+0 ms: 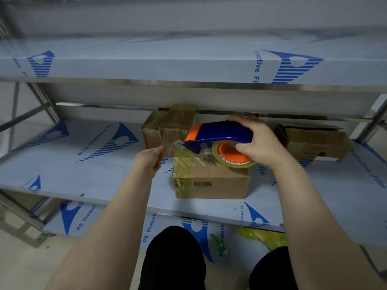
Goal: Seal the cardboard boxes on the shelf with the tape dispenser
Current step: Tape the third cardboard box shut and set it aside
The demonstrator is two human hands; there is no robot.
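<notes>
The right hand (259, 143) grips the blue and orange tape dispenser (219, 137) by its handle, just above the top of the near cardboard box (211, 181) on the middle shelf (83, 164). The left hand (149, 159) has its fingers pinched together beside the dispenser's front end; what it pinches I cannot tell. A taped box (167, 128) stands behind, and an open box (314, 141) lies far right.

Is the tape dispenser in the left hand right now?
No, the right hand grips the tape dispenser above the front box, while the left hand pinches near its nose.
</notes>
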